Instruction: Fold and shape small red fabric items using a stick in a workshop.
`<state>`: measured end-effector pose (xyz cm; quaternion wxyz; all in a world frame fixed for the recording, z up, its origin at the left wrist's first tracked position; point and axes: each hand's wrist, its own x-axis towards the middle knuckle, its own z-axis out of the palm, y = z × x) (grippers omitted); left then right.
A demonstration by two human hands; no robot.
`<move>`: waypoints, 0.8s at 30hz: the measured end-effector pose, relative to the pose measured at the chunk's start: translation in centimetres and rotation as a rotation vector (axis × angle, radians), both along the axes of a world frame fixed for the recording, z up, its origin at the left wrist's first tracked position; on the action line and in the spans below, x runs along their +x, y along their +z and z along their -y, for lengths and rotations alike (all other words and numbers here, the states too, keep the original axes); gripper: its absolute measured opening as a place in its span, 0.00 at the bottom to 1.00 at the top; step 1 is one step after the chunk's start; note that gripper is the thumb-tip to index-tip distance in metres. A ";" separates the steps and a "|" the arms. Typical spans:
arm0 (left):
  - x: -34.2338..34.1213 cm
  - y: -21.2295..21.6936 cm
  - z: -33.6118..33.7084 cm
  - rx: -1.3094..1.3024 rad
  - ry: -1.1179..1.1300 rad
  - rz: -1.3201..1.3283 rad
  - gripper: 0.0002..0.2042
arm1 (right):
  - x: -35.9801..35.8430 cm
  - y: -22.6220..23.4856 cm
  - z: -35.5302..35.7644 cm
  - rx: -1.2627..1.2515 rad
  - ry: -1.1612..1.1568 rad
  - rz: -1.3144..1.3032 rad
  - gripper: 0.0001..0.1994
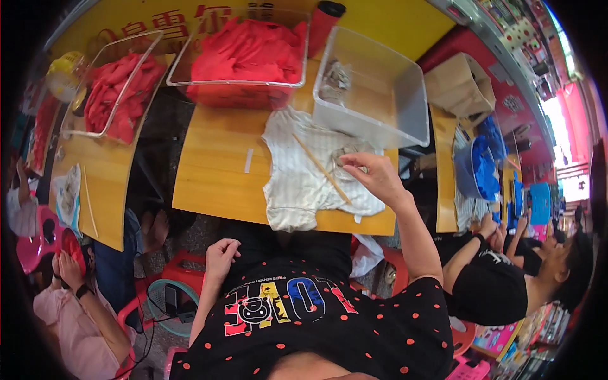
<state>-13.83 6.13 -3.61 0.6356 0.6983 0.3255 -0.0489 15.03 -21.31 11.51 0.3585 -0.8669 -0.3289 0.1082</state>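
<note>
My right hand (375, 172) reaches over the table, its thumb and fingers curled together in a pinch. Its fingertips meet the edge of a soft-looking grey lump (348, 151); what lies between them is too small to make out. Under the lump a white striped cloth (288, 171), shaped like a garment, is spread on the wooden table (212, 164). A thin wooden stick (320, 167) lies slantwise across the cloth, left of my right hand. Down by my lap, off the table, my left hand (221, 258) is loosely closed with nothing visible in it.
A clear plastic bin (389, 130) with grey lumps stands at the back right, beside a bin of red pieces (247, 60). A red cup (324, 28) is between them. At right, a co-worker (500, 278) sits near a blue bucket (467, 171); another person (82, 316) sits at left.
</note>
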 end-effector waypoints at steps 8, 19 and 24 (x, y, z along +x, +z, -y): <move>0.0 -0.4 -1.4 -0.155 -0.030 -0.026 0.10 | 6.2 4.9 -13.5 0.168 0.173 0.203 0.10; 0.2 -0.1 -2.4 -0.216 -0.048 -0.002 0.11 | 16.3 -1.6 -32.8 -0.602 0.144 0.333 0.22; -0.4 -0.4 -2.5 -0.199 -0.021 0.008 0.10 | 15.1 1.1 -31.2 -0.138 0.186 -0.043 0.17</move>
